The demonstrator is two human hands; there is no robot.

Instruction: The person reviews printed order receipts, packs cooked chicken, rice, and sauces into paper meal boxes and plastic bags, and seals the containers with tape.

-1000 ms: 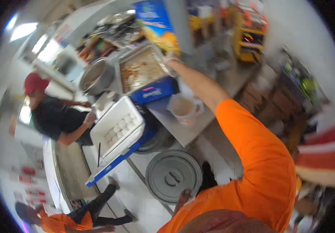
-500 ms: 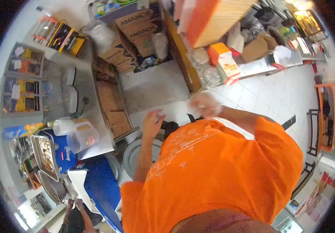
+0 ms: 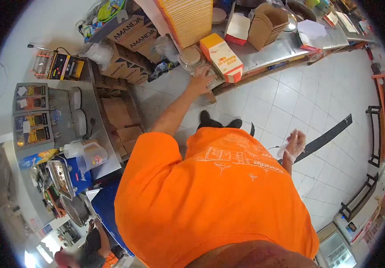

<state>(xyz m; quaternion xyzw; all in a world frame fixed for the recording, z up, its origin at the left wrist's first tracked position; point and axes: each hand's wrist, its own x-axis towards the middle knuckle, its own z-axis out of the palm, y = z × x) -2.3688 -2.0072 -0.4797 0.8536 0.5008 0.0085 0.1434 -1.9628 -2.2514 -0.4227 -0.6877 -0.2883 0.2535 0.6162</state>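
Evidently, the splayed left hand [image 3: 202, 81] is reaching to the counter [image 3: 273, 54]. The right hand [image 3: 294, 145], grip unclear, is overhanging floor tiles [image 3: 259, 105].

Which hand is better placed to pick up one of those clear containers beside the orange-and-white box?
Probably the left. The left hand is right at the clear containers, while the gloved right hand is well away, over the floor.

A carton [image 3: 221, 57] blocks one side of the containers [image 3: 190, 57], floor [image 3: 255, 102] side open
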